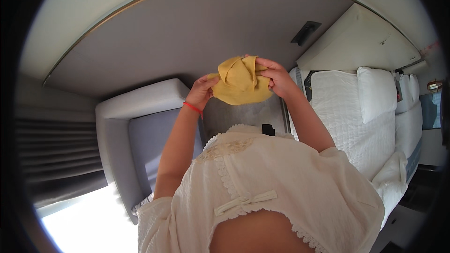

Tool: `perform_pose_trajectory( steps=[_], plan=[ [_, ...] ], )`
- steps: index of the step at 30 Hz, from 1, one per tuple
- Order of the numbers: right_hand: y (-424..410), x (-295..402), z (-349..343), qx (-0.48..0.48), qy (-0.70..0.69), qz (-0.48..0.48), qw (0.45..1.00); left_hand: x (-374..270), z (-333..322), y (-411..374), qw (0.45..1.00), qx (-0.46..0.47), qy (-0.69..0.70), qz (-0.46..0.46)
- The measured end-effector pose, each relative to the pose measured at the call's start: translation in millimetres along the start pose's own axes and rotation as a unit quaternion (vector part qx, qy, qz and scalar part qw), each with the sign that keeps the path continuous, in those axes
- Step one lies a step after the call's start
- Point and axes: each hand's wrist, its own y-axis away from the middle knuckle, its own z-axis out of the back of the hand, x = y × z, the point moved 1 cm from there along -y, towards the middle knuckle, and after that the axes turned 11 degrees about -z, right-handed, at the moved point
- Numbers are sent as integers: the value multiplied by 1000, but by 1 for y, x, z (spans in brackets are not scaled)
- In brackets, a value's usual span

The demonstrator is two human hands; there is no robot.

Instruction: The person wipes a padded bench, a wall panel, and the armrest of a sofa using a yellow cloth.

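Note:
A folded yellow cloth (242,89) is stretched between both hands in front of my chest. My left hand (204,88) pinches its left edge between thumb and fingers; a red cord circles that wrist. At the cloth's upper right, my right hand (275,74) grips the edge, with some fingers partly behind the fabric. Loose folds stand up in the middle of the cloth, and its lower edge hangs in a curve. What lies under the folds is hidden.
A grey armchair or sofa (147,102) stands at the left, by dark curtains (59,147) and a bright window. At the right are a bed with a white quilted cover (337,112) and a white pillow (378,95). A grey wall panel (197,24) with a black fitting (306,33) rises ahead.

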Motion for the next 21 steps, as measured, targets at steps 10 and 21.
perform_pose_trajectory(
  steps=[10,21],
  plan=[
    [18,18,-9,-53,44,57,996,-33,-29,24,991,0,-52,-120],
    [2,51,-12,-90,361,196,907,-97,-45,22,742,54,-486,-459]
  ],
)
